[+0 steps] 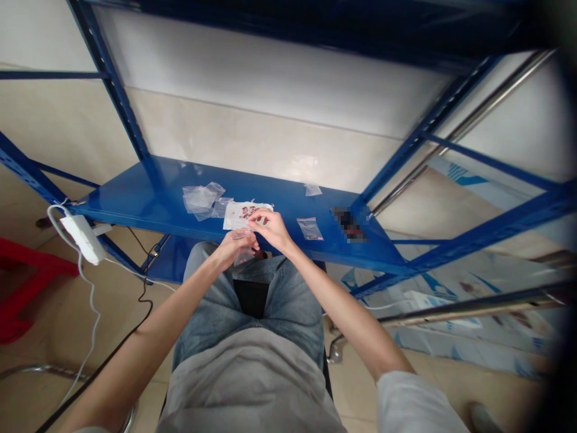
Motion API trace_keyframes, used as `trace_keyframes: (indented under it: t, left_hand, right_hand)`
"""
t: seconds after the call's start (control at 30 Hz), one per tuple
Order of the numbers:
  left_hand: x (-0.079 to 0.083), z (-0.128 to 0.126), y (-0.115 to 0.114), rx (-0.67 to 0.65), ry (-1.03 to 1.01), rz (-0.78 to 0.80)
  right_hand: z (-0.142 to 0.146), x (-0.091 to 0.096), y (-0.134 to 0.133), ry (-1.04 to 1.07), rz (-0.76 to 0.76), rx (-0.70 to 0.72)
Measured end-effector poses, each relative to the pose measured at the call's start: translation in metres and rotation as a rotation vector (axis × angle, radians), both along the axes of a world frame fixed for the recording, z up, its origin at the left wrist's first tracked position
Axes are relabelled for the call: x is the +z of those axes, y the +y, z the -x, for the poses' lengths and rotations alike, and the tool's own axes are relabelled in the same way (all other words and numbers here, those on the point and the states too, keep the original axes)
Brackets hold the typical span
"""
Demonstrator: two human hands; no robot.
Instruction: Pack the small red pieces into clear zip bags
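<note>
My left hand (235, 245) is closed on a small clear plastic bag (244, 257) at the shelf's front edge, and the bag hangs below the fingers. Just right of it, my right hand (270, 228) is over a white cloth or paper sheet (232, 219). Its thumb and fingertips are pinched together; what they hold is too small to make out. Several small reddish-brown pieces (249, 211) lie on the white sheet, partly hidden by my right fingers.
Flat clear bags (198, 199) lie left on the blue shelf (157, 180). A small filled bag (310, 229), another clear bag (312, 190) and a blurred dark object (349, 225) lie right. A white power strip (83, 237) hangs at the left end.
</note>
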State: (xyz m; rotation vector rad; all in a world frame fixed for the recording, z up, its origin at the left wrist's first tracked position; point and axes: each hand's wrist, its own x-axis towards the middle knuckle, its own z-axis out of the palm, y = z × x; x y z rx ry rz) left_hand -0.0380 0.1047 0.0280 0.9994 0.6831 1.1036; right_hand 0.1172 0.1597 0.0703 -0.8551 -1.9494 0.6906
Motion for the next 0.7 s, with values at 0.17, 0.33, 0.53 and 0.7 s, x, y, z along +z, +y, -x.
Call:
trace_keyframes:
  t: [0.17,0.33,0.53,0.7]
  left_hand:
    - [0.001,0.0,0.001,-0.023,0.074,-0.021]
    - [0.007,0.003,-0.001,-0.039,0.01,0.03]
    - [0.007,0.003,-0.001,-0.07,-0.063,0.082]
    - [0.003,0.0,0.002,-0.051,-0.017,0.031]
  right_hand:
    - [-0.008,0.004,-0.008,-0.123,0.069,0.251]
    - [-0.02,-0.001,0.035,0.086,0.123,-0.081]
    - [-0.023,-0.025,0.08,0.157,0.052,-0.386]
    - [-0.026,-0.044,0.085,0.065,-0.009,-0.353]
